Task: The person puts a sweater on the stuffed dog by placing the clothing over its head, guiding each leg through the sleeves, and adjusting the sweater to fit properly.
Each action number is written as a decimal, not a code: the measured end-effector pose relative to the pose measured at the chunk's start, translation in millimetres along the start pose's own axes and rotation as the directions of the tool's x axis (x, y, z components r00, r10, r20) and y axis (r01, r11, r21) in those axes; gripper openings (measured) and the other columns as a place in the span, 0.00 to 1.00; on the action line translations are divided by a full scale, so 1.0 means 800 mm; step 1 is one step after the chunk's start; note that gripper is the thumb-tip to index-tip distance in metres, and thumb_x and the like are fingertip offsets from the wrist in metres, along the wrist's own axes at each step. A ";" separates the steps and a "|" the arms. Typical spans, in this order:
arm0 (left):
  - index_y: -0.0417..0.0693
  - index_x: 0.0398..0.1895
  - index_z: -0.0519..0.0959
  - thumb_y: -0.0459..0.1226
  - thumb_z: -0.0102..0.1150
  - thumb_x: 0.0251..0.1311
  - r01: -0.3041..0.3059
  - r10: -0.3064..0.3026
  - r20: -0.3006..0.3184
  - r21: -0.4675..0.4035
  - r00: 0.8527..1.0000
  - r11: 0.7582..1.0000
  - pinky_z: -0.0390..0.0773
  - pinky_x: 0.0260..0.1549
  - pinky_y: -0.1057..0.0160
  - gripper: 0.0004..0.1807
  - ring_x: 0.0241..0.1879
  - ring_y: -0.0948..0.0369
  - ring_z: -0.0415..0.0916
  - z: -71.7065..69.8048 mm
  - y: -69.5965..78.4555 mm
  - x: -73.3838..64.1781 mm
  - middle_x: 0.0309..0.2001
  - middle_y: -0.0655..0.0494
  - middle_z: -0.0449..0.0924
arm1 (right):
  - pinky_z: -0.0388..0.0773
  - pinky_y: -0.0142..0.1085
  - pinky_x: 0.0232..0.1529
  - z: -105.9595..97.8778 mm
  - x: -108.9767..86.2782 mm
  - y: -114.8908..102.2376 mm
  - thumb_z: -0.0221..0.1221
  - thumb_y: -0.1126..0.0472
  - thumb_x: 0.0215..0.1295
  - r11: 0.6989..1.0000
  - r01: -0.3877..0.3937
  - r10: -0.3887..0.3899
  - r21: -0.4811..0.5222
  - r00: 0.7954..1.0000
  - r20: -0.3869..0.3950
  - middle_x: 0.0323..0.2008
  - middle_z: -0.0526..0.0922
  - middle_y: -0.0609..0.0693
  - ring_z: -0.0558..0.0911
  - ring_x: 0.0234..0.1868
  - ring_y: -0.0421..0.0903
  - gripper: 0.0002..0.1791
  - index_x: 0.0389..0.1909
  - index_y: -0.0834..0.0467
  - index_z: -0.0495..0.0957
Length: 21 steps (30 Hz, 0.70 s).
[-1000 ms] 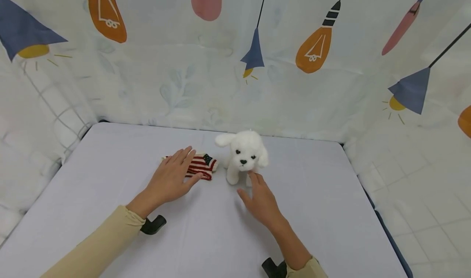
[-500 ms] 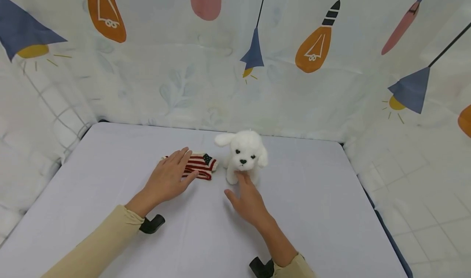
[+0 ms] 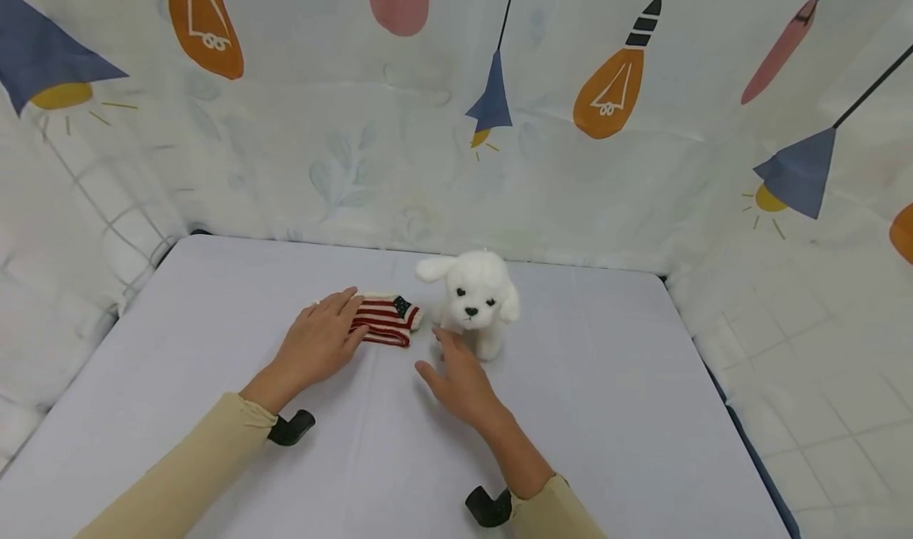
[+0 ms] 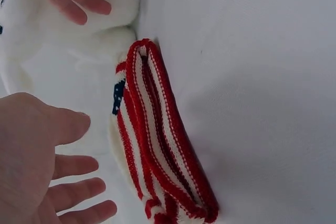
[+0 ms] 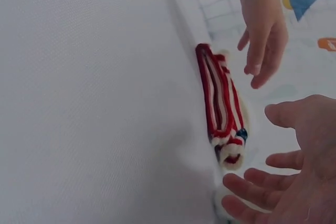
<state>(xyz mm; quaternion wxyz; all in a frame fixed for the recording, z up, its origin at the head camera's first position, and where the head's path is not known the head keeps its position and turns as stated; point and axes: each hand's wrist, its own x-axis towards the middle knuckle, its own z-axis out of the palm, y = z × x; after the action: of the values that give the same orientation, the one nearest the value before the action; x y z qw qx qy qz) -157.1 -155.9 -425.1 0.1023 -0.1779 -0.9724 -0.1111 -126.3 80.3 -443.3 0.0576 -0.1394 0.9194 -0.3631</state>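
A small knitted sweater (image 3: 387,323) with red and white stripes and a navy star patch lies on the white table. My left hand (image 3: 316,342) hovers over its left end, fingers extended; the left wrist view shows a gap between that hand (image 4: 31,156) and the sweater (image 4: 157,135). Just right of the sweater, a white plush dog (image 3: 476,285) stands upright, facing me. In front of its legs is my right hand (image 3: 460,380), fingers spread and holding nothing. In the right wrist view, the sweater's open hem (image 5: 216,98) faces the near side.
The white-covered table (image 3: 613,412) reaches back to a printed curtain (image 3: 285,127) with lamp and bulb pictures. Curtain also hangs along both sides. Black camera mounts (image 3: 291,428) stick out from the wrists.
My right hand has moved left across the front of the plush dog, toward the sweater. The left hand has drawn slightly left, uncovering more sweater. Dog and sweater stay in place.
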 end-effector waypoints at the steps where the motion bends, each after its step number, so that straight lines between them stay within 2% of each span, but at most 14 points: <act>1: 0.39 0.58 0.69 0.44 0.53 0.60 -0.005 0.005 0.003 0.005 1.000 1.000 0.65 0.53 0.40 0.26 0.62 0.47 0.63 0.000 -0.001 0.000 0.62 0.41 0.65 | 0.73 0.42 0.52 0.001 0.002 -0.001 0.52 0.46 0.64 1.000 0.005 -0.005 0.005 1.000 0.004 0.63 0.64 0.51 0.74 0.55 0.47 0.34 0.67 0.55 0.55; 5: 0.41 0.52 0.74 0.41 0.59 0.56 -0.023 0.022 0.011 0.029 1.000 0.999 0.67 0.51 0.40 0.22 0.61 0.46 0.64 0.003 -0.004 0.001 0.61 0.41 0.67 | 0.73 0.40 0.52 0.007 0.013 -0.006 0.51 0.45 0.64 1.000 0.011 -0.011 0.003 1.000 0.026 0.63 0.64 0.50 0.74 0.55 0.46 0.34 0.67 0.54 0.54; 9: 0.41 0.51 0.75 0.39 0.62 0.53 -0.012 0.012 0.020 0.040 1.000 0.999 0.69 0.50 0.41 0.22 0.60 0.46 0.64 0.006 -0.009 0.004 0.61 0.40 0.67 | 0.74 0.38 0.49 0.013 0.029 -0.010 0.51 0.46 0.64 1.000 0.031 -0.031 -0.003 0.999 0.027 0.63 0.65 0.50 0.75 0.53 0.46 0.34 0.67 0.55 0.55; 16: 0.41 0.50 0.75 0.37 0.62 0.51 -0.002 0.001 0.034 0.026 0.999 1.000 0.70 0.47 0.43 0.21 0.60 0.46 0.64 0.013 -0.014 0.008 0.60 0.39 0.67 | 0.73 0.34 0.43 0.027 0.048 -0.011 0.52 0.47 0.64 0.999 0.005 -0.004 -0.047 1.000 0.023 0.60 0.67 0.50 0.74 0.48 0.42 0.34 0.67 0.55 0.56; 21: 0.40 0.48 0.76 0.34 0.62 0.50 0.011 -0.012 0.029 0.031 1.000 0.999 0.71 0.45 0.43 0.19 0.60 0.45 0.64 0.019 -0.020 0.010 0.61 0.38 0.66 | 0.72 0.38 0.52 0.035 0.058 -0.015 0.53 0.47 0.64 0.997 0.022 -0.022 -0.078 1.000 0.006 0.60 0.68 0.50 0.72 0.56 0.44 0.33 0.66 0.55 0.57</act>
<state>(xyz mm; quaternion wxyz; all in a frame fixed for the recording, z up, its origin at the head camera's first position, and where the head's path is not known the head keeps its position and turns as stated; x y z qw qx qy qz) -172.5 -164.2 -440.9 0.0905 -0.1723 -0.9764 -0.0940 -162.2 39.7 -455.8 0.0503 -0.1526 0.9311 -0.3273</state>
